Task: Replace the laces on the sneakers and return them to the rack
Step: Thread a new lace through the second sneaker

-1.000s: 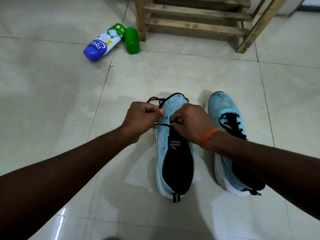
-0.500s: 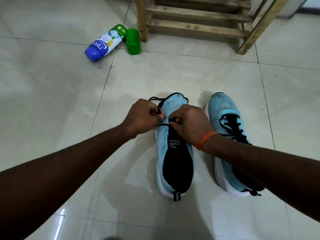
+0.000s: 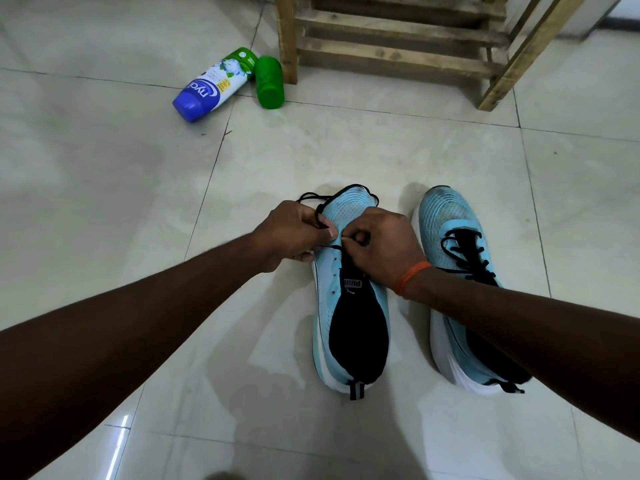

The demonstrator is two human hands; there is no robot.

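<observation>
Two light blue sneakers stand side by side on the tiled floor, toes pointing away from me. The left sneaker (image 3: 349,306) has open eyelets, and a black lace (image 3: 311,197) loops around its toe. My left hand (image 3: 294,233) pinches that lace at the shoe's left side. My right hand (image 3: 382,242) pinches the lace over the front eyelets. A short stretch of lace runs taut between both hands. The right sneaker (image 3: 457,237) carries a black lace threaded through its eyelets; my right forearm crosses over its heel.
A wooden rack (image 3: 398,39) stands at the top of the view, beyond the shoes. A blue and white bottle (image 3: 211,86) and its green cap (image 3: 269,83) lie on the floor left of the rack's leg.
Both hands have stayed at the front of the left sneaker, shifting slightly up the shoe. The lace between them is pulled a little tighter.
</observation>
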